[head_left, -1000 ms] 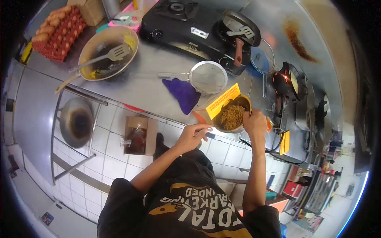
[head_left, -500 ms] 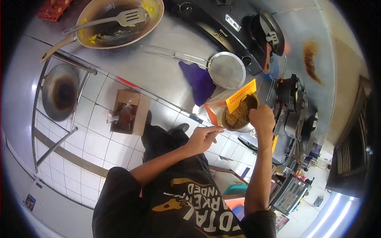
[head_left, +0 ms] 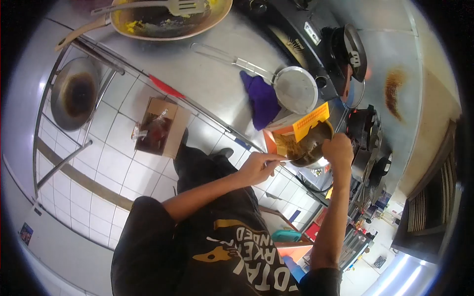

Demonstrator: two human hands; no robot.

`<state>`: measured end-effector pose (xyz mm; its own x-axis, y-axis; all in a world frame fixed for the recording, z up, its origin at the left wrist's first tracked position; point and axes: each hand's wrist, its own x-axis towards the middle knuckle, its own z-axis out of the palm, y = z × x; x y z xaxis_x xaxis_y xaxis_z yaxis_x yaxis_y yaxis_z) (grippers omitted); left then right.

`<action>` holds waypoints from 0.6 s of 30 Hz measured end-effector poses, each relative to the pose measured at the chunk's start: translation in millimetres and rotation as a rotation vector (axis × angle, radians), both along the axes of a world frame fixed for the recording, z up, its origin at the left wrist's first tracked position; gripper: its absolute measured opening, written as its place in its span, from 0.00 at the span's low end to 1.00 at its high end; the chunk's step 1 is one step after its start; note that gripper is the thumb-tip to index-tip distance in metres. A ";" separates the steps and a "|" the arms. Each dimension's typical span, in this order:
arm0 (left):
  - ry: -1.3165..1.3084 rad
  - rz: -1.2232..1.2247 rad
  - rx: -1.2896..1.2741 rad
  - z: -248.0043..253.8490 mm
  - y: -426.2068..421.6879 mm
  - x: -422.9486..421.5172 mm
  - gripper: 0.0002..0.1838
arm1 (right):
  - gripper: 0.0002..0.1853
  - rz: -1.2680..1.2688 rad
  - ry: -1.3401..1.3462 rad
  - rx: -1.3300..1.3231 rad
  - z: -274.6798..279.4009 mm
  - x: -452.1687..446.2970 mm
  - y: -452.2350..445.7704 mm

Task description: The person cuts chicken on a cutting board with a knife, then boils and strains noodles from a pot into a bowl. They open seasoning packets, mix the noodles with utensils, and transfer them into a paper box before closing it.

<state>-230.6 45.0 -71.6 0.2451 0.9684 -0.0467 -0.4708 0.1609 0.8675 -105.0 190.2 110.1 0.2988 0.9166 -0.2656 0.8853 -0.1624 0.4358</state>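
Note:
My right hand [head_left: 338, 152] is closed at the side of a small metal pot [head_left: 323, 134], which is tilted to the left. Brown noodles [head_left: 292, 147] lie at its lower edge and reach toward an orange-and-yellow paper box [head_left: 269, 140]. The box's yellow printed flap [head_left: 311, 121] stands up beside the pot. My left hand [head_left: 257, 169] pinches a thin pale utensil [head_left: 285, 160] by the pot's lower rim; its far end is hidden.
A wire strainer [head_left: 296, 90] and a purple cloth [head_left: 260, 102] lie on the steel counter [head_left: 217, 64]. Behind is a black gas stove [head_left: 286, 37] with a dark pan [head_left: 356, 52]. A large pan [head_left: 163, 30] with a slotted spatula [head_left: 185, 6] is at upper left; a cardboard box [head_left: 175, 129] is on the floor.
The pot has tipped further, and the noodles have slid out of its middle to the left, toward the paper box. Both hands keep their hold. The whole view has shifted slightly.

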 end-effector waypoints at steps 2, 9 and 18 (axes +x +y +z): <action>-0.035 -0.042 -0.020 3.3 5.6 -2.4 0.14 | 0.18 0.019 0.004 -0.005 -3.0 8.9 4.4; -0.295 -0.205 -0.199 3.7 21.1 8.9 0.13 | 0.15 0.327 0.162 0.063 -9.6 64.5 -12.7; 0.262 -0.280 -0.024 11.7 14.6 33.8 0.11 | 0.13 0.266 0.310 0.073 -1.6 88.5 -42.0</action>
<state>-196.7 59.6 -60.0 0.4765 0.8637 -0.1642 -0.1688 0.2731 0.9471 -16.5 148.2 108.6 -0.0352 0.9709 -0.2368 0.9880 0.0695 0.1382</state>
